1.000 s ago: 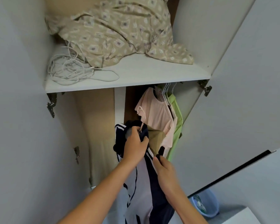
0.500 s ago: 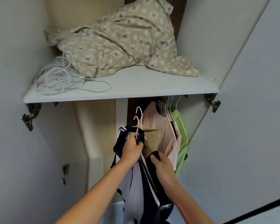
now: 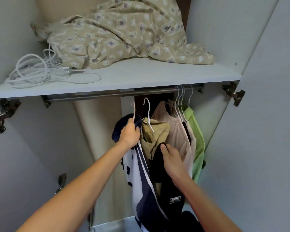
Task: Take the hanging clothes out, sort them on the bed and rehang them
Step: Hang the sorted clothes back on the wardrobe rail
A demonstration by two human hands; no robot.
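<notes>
My left hand (image 3: 130, 133) grips the top of a navy and white garment (image 3: 141, 185) together with its white hanger hooks (image 3: 147, 113), which are off the metal rail (image 3: 107, 95) and below it. My right hand (image 3: 172, 159) holds a black garment (image 3: 167, 190) in the same bunch. A khaki garment (image 3: 155, 136) sits between them. A pale pink top (image 3: 176, 131), a cream one and a green shirt (image 3: 197, 141) hang on hangers at the right end of the rail.
The wardrobe shelf (image 3: 141, 77) above carries a crumpled beige patterned cloth (image 3: 120, 36) and a coil of white cable (image 3: 38, 71). Open wardrobe doors (image 3: 266, 131) flank both sides, with metal hinges (image 3: 234, 94) on them.
The view has tilted up and closer, so the rail now shows. Both hands have risen with the bunch of garments, and the white hanger hooks now stand free above my left hand.
</notes>
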